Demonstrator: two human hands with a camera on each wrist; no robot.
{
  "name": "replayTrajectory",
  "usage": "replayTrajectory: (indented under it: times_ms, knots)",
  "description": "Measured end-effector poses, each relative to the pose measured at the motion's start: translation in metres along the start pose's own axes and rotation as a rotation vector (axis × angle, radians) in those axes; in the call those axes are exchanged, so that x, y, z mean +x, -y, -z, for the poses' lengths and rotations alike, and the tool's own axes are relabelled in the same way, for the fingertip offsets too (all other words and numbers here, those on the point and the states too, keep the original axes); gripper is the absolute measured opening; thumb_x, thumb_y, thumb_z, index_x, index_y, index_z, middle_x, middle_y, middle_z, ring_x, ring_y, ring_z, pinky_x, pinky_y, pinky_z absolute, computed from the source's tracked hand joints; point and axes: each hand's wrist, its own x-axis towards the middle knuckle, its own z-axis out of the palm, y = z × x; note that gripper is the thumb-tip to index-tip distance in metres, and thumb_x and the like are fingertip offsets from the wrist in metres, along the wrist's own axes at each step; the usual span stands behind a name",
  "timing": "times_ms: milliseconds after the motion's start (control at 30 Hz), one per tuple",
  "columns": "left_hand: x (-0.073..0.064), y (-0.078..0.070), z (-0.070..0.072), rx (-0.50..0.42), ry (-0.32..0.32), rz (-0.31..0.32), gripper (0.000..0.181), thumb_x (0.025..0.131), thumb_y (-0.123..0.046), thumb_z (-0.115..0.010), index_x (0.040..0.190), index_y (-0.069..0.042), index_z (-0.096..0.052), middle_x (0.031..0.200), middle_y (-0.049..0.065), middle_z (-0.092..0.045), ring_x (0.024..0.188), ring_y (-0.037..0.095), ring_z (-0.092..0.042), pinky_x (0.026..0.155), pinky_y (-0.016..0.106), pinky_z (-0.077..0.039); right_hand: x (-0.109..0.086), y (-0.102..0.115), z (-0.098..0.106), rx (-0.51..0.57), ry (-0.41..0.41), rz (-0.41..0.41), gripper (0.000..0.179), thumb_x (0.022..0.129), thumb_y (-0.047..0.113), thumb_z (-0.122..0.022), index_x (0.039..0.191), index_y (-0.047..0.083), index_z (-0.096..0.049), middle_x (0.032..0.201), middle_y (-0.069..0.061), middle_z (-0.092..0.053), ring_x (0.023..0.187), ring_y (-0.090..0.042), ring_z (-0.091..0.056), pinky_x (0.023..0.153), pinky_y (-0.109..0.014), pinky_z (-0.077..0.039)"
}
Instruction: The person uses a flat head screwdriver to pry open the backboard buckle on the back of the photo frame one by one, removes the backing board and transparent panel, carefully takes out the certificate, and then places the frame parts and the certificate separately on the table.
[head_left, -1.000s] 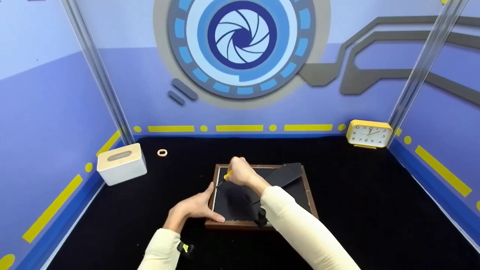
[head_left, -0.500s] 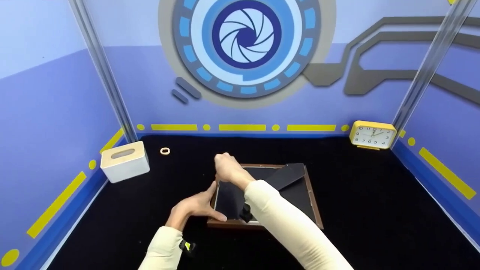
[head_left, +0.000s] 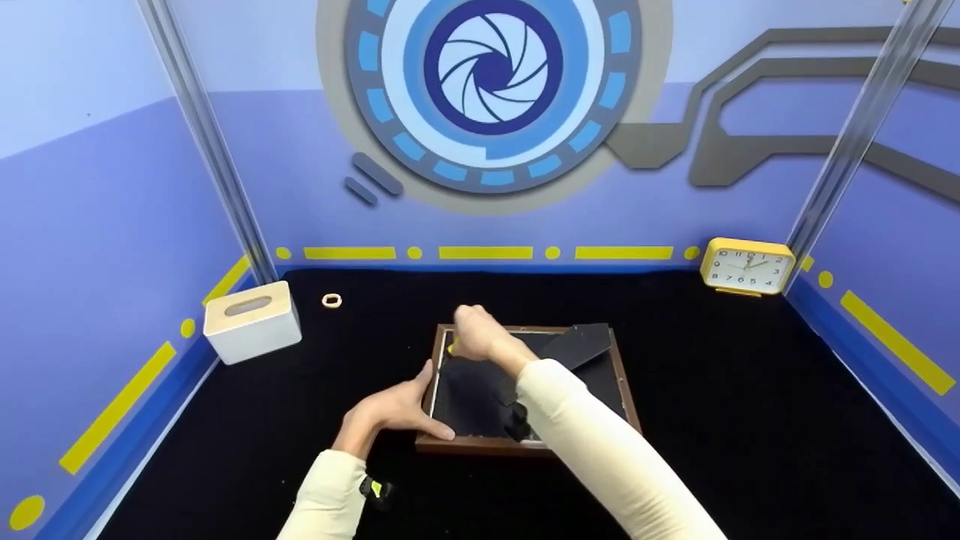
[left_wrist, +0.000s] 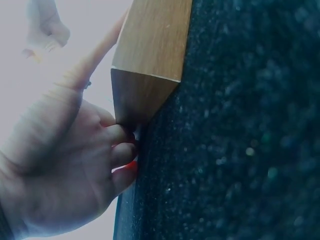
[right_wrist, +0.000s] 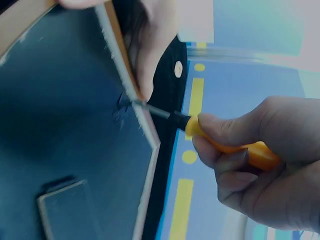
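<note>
A picture frame (head_left: 480, 447) with a brown wooden rim lies face down, its dark backing board (head_left: 466, 401) up and a black stand leg (head_left: 585, 346) slanting across it. My left hand (head_left: 394, 409) holds the frame's near left corner, thumb on the near rim and fingers along the left side. In the left wrist view, its fingertips curl against the wood. My right hand (head_left: 480, 334) grips a screwdriver (right_wrist: 193, 127) by its yellow-orange handle. The metal shaft (right_wrist: 159, 111) reaches the inner edge of the left rim, close to a left fingertip.
On the black tabletop (head_left: 712, 420), a tissue box (head_left: 255, 330) stands at the left and a small pale ring (head_left: 331, 301) lies behind it to the right. A yellow clock (head_left: 748, 266) stands at the back right corner. Blue walls enclose the sides and back.
My right hand swung left over the frame's left rim, then came back right with the screwdriver. The left hand has kept its place at the corner.
</note>
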Motion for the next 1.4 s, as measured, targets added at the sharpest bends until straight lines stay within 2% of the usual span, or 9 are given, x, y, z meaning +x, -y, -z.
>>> replayTrajectory:
  times_ms: [100, 267, 367, 533, 733, 833, 933, 1133, 1400]
  knots:
    - [0.0, 0.0, -0.001, 0.018, 0.005, 0.02, 0.139, 0.068, -0.049, -0.091, 0.156, 0.009, -0.001, 0.159, 0.031, -0.018, 0.143, 0.034, -0.031, 0.116, 0.044, -0.027, -0.009, -0.02, 0.001, 0.068, -0.044, 0.023, 0.016, 0.075, 0.004, -0.079, 0.062, 0.003, -0.07, 0.053, 0.005, -0.054, 0.052, -0.011, -0.045, 0.052, -0.025, -0.041]
    - [0.001, 0.0, -0.001, 0.043, 0.005, 0.04, 0.139, 0.067, -0.05, -0.09, 0.156, 0.009, -0.001, 0.158, 0.032, -0.017, 0.143, 0.036, -0.03, 0.116, 0.045, -0.028, -0.03, -0.057, 0.007, 0.185, -0.131, 0.003, 0.011, 0.078, 0.01, -0.082, 0.078, 0.0, -0.079, 0.071, -0.005, -0.071, 0.059, -0.01, -0.053, 0.06, -0.027, -0.05]
    - [0.002, -0.001, -0.002, 0.052, 0.002, 0.044, 0.139, 0.067, -0.05, -0.091, 0.155, 0.01, -0.002, 0.158, 0.033, -0.018, 0.142, 0.037, -0.031, 0.115, 0.046, -0.029, -0.046, -0.081, 0.014, 0.246, -0.19, -0.053, 0.014, 0.079, 0.013, -0.082, 0.084, 0.0, -0.08, 0.08, -0.008, -0.075, 0.066, -0.01, -0.059, 0.068, -0.031, -0.055]
    - [0.006, -0.003, -0.002, 0.067, 0.002, 0.046, 0.14, 0.067, -0.052, -0.09, 0.156, 0.008, -0.002, 0.157, 0.032, -0.021, 0.141, 0.036, -0.034, 0.115, 0.045, -0.029, -0.079, -0.122, 0.028, 0.372, -0.311, -0.155, 0.016, 0.078, 0.017, -0.083, 0.084, 0.003, -0.081, 0.082, -0.007, -0.075, 0.072, -0.015, -0.064, 0.07, -0.034, -0.055]
    - [0.004, -0.001, -0.003, 0.071, 0.001, 0.043, 0.141, 0.065, -0.054, -0.091, 0.156, 0.008, -0.002, 0.157, 0.032, -0.023, 0.14, 0.036, -0.036, 0.114, 0.046, -0.031, -0.125, -0.174, 0.035, 0.558, -0.394, -0.307, 0.024, 0.078, 0.02, -0.085, 0.093, 0.002, -0.08, 0.088, -0.006, -0.075, 0.078, -0.014, -0.062, 0.069, -0.027, -0.05]
    - [0.003, 0.0, -0.001, 0.072, -0.002, 0.045, 0.142, 0.065, -0.054, -0.09, 0.156, 0.008, -0.002, 0.157, 0.031, -0.022, 0.141, 0.035, -0.035, 0.115, 0.045, -0.03, -0.143, -0.197, 0.038, 0.713, -0.421, -0.38, 0.026, 0.083, 0.014, -0.08, 0.1, -0.006, -0.075, 0.084, -0.009, -0.074, 0.065, -0.011, -0.055, 0.056, -0.022, -0.043]
    - [0.003, 0.0, 0.0, 0.08, -0.009, 0.044, 0.141, 0.065, -0.054, -0.09, 0.156, 0.008, -0.002, 0.157, 0.032, -0.023, 0.14, 0.036, -0.036, 0.114, 0.046, -0.031, -0.157, -0.214, 0.04, 0.839, -0.436, -0.396, 0.024, 0.093, 0.008, -0.067, 0.106, -0.012, -0.062, 0.082, -0.013, -0.073, 0.057, -0.01, -0.051, 0.048, -0.019, -0.038]
    - [0.002, 0.0, 0.001, 0.074, -0.01, 0.051, 0.141, 0.066, -0.052, -0.091, 0.156, 0.009, -0.002, 0.157, 0.033, -0.021, 0.141, 0.038, -0.034, 0.114, 0.047, -0.031, -0.176, -0.232, 0.042, 0.904, -0.388, -0.384, 0.032, 0.105, 0.007, -0.048, 0.129, -0.013, -0.038, 0.095, -0.014, -0.073, 0.063, -0.011, -0.052, 0.051, -0.021, -0.04]
    - [0.003, 0.001, -0.001, 0.066, -0.004, 0.054, 0.142, 0.065, -0.055, -0.09, 0.157, 0.006, -0.002, 0.157, 0.031, -0.024, 0.139, 0.035, -0.037, 0.114, 0.046, -0.032, -0.189, -0.249, 0.043, 1.132, -0.4, -0.354, 0.036, 0.104, -0.001, -0.034, 0.138, -0.014, -0.03, 0.095, -0.014, -0.07, 0.063, -0.01, -0.048, 0.053, -0.019, -0.038]
